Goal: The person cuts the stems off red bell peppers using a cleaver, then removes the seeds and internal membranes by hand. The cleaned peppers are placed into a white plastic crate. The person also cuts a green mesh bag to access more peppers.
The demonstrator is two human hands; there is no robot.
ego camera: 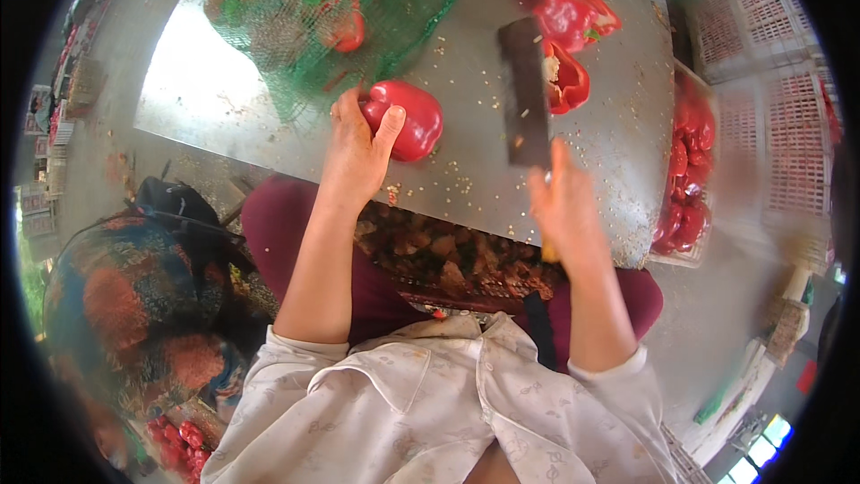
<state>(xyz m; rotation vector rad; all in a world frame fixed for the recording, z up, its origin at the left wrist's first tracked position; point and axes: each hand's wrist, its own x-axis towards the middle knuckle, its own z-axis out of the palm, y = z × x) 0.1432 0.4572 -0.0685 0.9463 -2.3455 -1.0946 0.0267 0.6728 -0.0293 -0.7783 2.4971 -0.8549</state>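
A whole red bell pepper (411, 122) lies on the metal tabletop (463, 148), and my left hand (363, 138) grips it from the left with the thumb across its side. In my right hand (566, 208) is a cleaver (524, 97) with a broad dark blade and a yellowish handle. Its blade points away from me, to the right of the pepper and apart from it. Just beyond the blade sits a cut red pepper piece (570, 81) with its hollow showing. More cut peppers (564, 17) are grouped farther up. Seeds are scattered over the metal.
A green mesh sack (269, 20) of peppers spreads over the table's far left. Right of the table stands a crate of red peppers (689, 175), beside stacked pale plastic crates (796, 134). Below the near edge, a container holds pepper scraps (457, 252). A patterned bundle (127, 296) is at left.
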